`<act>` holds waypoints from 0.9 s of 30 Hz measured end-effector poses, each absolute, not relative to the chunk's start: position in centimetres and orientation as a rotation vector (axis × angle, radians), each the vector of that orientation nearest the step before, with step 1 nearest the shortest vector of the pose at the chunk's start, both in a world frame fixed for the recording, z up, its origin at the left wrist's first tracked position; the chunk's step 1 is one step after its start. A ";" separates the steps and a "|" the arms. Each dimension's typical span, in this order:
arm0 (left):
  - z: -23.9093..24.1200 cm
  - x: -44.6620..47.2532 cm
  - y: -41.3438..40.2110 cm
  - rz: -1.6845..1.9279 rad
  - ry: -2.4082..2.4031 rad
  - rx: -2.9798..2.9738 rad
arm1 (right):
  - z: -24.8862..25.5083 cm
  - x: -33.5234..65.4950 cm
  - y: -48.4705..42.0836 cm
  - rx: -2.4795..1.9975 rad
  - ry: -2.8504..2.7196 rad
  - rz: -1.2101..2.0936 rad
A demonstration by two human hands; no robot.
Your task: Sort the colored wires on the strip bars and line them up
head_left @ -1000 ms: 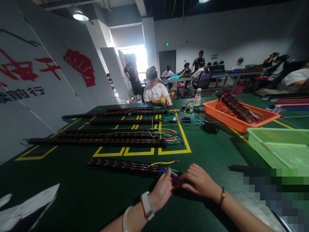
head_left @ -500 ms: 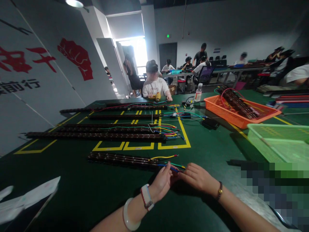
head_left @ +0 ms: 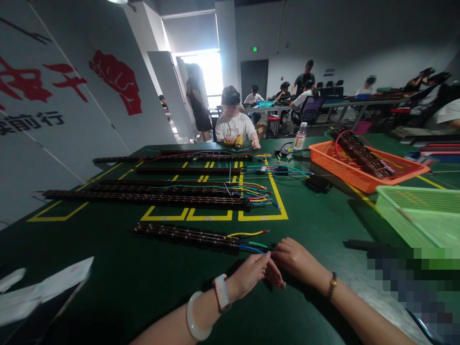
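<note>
A dark, ribbed bundle of strips (head_left: 187, 235) lies on the green table, with a yellow wire (head_left: 247, 234), a green wire (head_left: 258, 244) and a blue wire (head_left: 249, 248) coming out of its right end. My left hand (head_left: 249, 273) pinches the blue wire near its end, thumb and finger together. Pressed close against it, my right hand (head_left: 296, 258) has its fingers bent and closed by the tips of the blue and green wires. The fingers hide both wire ends, and what the right fingertips hold cannot be made out.
More long dark bundles (head_left: 154, 197) with coloured wires lie across yellow tape outlines beyond. To the right stand an orange basket (head_left: 362, 179) holding a bundle and a green basket (head_left: 406, 215). A bottle (head_left: 300, 136) and a seated person (head_left: 235, 127) are at the far side.
My left hand has shifted slightly right and down, with its fingers now beside the right hand. More of the blue wire shows between bundle and hands. The whole view has shifted a little.
</note>
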State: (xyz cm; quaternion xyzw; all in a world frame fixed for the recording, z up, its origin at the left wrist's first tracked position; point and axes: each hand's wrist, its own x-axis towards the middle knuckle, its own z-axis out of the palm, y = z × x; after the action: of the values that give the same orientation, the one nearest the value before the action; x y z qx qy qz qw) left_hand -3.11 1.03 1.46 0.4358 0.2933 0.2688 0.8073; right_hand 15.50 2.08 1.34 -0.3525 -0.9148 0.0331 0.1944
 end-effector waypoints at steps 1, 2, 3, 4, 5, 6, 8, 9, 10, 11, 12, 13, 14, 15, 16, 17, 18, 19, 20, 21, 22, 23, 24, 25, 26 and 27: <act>1.4 -3.1 1.0 0.578 0.626 0.933 | 1.3 15.4 2.1 -0.992 -2.570 0.097; 1.3 -3.1 1.1 0.580 0.623 0.934 | 1.3 15.3 2.1 -0.996 -2.574 0.100; 1.2 -3.1 1.1 0.581 0.620 0.935 | 1.3 15.3 2.1 -1.002 -2.576 0.103; 1.2 -3.1 1.1 0.582 0.617 0.935 | 1.3 15.2 2.1 -1.008 -2.577 0.105; 1.1 -3.1 1.1 0.582 0.615 0.933 | 1.3 15.2 2.1 -1.011 -2.579 0.105; 1.1 -3.1 1.1 0.584 0.614 0.930 | 1.3 15.2 2.1 -1.015 -2.580 0.103; 1.0 -3.0 1.1 0.588 0.617 0.925 | 1.2 15.2 2.1 -1.025 -2.587 0.092; 0.9 -3.0 1.1 0.590 0.621 0.925 | 1.1 15.1 2.1 -1.030 -2.590 0.086; 0.9 -3.0 1.1 0.590 0.624 0.924 | 1.1 15.1 2.2 -1.036 -2.593 0.085; 0.8 -3.0 1.1 0.591 0.627 0.924 | 1.0 15.1 2.2 -1.042 -2.595 0.087; 0.8 -3.0 1.1 0.592 0.629 0.923 | 1.0 15.1 2.2 -1.047 -2.596 0.093; 0.8 -3.0 1.1 0.593 0.630 0.922 | 1.0 15.1 2.2 -1.051 -2.595 0.098; 0.9 -3.0 1.1 0.595 0.630 0.921 | 1.1 15.1 2.2 -1.053 -2.595 0.099; 1.0 -3.0 1.1 0.597 0.630 0.922 | 1.1 15.1 2.2 -1.053 -2.595 0.096; 1.1 -3.0 1.1 0.597 0.631 0.923 | 1.1 15.2 2.1 -1.051 -2.595 0.091; 1.2 -3.0 1.0 0.595 0.631 0.926 | 1.2 15.2 2.1 -1.048 -2.592 0.088; 1.3 -3.1 1.0 0.592 0.633 0.930 | 1.2 15.3 2.1 -1.046 -2.585 0.089; 1.5 -3.1 1.0 0.592 0.634 0.934 | 1.2 15.3 2.2 -1.048 -2.570 0.096; 1.6 -3.1 0.9 0.593 0.635 0.940 | 1.2 15.4 2.3 -1.053 -2.546 0.108; 1.6 -3.1 0.9 0.594 0.635 0.944 | 1.2 15.4 2.4 -1.063 -2.513 0.123; 1.6 -3.1 0.9 0.594 0.635 0.945 | 1.3 15.4 2.6 -1.075 -2.474 0.141; 1.5 -3.2 0.9 0.593 0.634 0.945 | 1.3 15.4 2.8 -1.086 -2.434 0.161; 1.5 -3.2 0.9 0.592 0.632 0.944 | 1.4 15.4 3.1 -1.097 -2.396 0.182; 1.4 -3.2 0.9 0.591 0.632 0.942 | 1.6 15.2 3.4 -1.109 -2.364 0.209; 1.3 -3.2 0.9 0.593 0.632 0.938 | 1.8 15.1 3.8 -1.123 -2.341 0.238; 1.2 -3.2 0.9 0.595 0.634 0.936 | 2.0 14.8 4.1 -1.139 -2.325 0.268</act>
State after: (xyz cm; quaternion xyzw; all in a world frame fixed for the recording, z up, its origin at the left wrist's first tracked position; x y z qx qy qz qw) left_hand -3.16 0.94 1.17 0.4368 0.2959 0.2778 0.8028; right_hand 14.83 4.11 1.99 -0.4219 -0.8611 0.0991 0.2660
